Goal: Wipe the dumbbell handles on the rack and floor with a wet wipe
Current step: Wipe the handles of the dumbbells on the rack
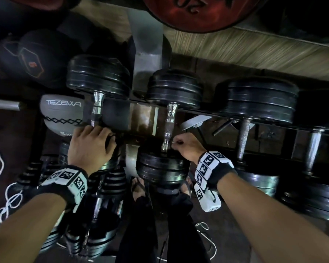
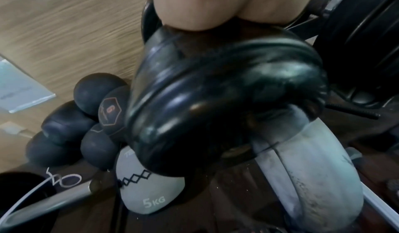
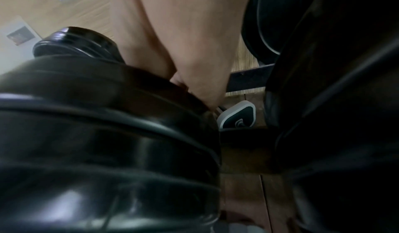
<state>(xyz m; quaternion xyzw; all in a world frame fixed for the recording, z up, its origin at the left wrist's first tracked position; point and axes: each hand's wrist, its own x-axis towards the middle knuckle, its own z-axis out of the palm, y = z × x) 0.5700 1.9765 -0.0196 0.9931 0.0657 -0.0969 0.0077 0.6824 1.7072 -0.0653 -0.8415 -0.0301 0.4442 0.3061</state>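
In the head view, two black plate dumbbells with chrome handles lie across the dark metal rack (image 1: 207,112) at the centre of the frame. The left hand (image 1: 91,147) sits at centre left, its fingers draped over the near end plate of the left dumbbell (image 1: 98,76), just below that dumbbell's chrome handle (image 1: 97,108). The right hand (image 1: 186,147) is curled at the lower end of the middle dumbbell's chrome knurled handle (image 1: 169,124), right above its near plates (image 1: 160,168). A speck of white shows between the fingertips; I judge it to be the wet wipe (image 1: 176,142), though it is too small to be sure. More dumbbells stand on the floor at lower left, beside a grey 5 kg ball (image 1: 62,112).

The left wrist view shows the palm pressed on the rounded black plates (image 2: 215,100) in the middle of the frame, with the fingers out of sight.

The right wrist view is blurred; the hand meets the plate edge at centre, and the wipe cannot be made out.

The risk here, as I judge it: the heavy dumbbell could roll on the rails if pushed sideways, pinching fingers against the plates, or the bunched wipe could miss the knurling.
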